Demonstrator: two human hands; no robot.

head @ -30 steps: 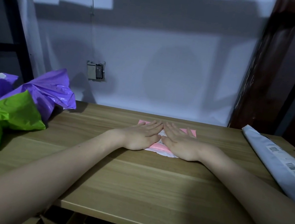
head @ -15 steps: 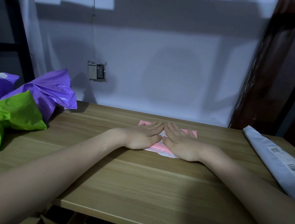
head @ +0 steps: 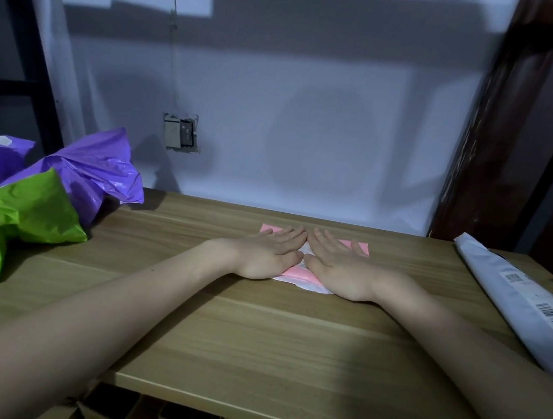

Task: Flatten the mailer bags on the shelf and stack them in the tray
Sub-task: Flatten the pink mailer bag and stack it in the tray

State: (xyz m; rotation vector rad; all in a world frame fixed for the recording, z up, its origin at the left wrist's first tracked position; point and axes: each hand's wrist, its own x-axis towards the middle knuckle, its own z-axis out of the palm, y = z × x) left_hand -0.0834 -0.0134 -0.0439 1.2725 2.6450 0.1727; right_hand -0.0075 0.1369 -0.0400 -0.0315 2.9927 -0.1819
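Left grip (head: 268,255) and right grip (head: 337,268) spread flat, side by side, over mostly hidden pink mailer bag (head: 299,273).

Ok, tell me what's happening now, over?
Left hand and right hand flat, pressing pink mailer bag on shelf. Purple bag, green bag crumpled left. No tray visible.

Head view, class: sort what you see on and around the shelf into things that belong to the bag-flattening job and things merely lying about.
Belonging to the job:
pink mailer bag, pressed flat under both hands
left hand
right hand
purple mailer bag, crumpled
green mailer bag, crumpled
grey mailer bag, with barcode label
wooden shelf

Just lying about:
wall socket
cardboard boxes below the shelf
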